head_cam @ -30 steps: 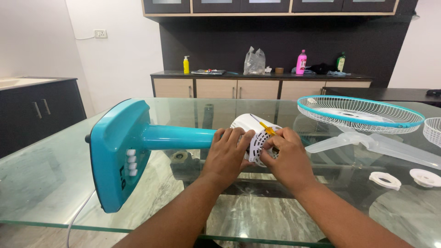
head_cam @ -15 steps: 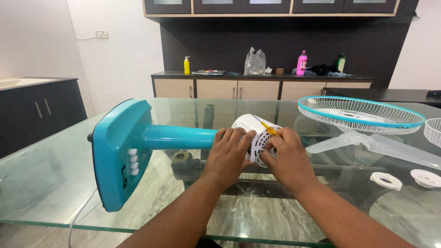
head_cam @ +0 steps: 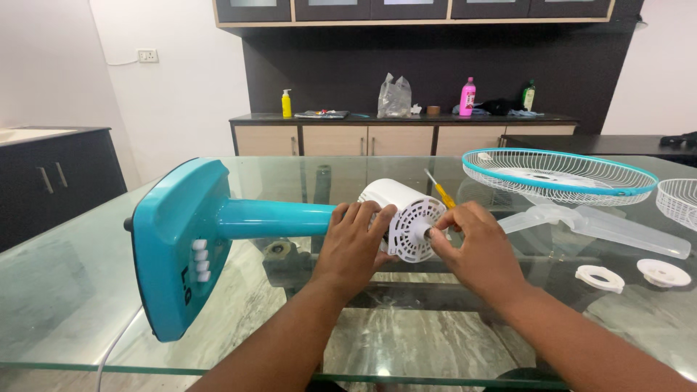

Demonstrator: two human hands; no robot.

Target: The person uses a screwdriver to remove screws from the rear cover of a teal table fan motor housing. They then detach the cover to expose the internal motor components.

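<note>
- Left hand (head_cam: 356, 243) fingers clamped around the white cylindrical vented plastic fan motor housing (head_cam: 401, 215), mid glass bench (head_cam: 87, 290).
- Right hand (head_cam: 475, 243) fingers pinched on its central shaft, yellow-handled screwdriver (head_cam: 441, 192) tucked in.
- Risk: the teal fan stand (head_cam: 189, 247) could roll; the screwdriver could slip onto the glass.

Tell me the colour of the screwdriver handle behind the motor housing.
Yellow: the screwdriver handle pokes up above the right hand, clearest in the head view.

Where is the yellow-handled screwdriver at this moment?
In the head view, the yellow-handled screwdriver lies on the glass table, just behind the right hand and right of the white motor housing.
</note>
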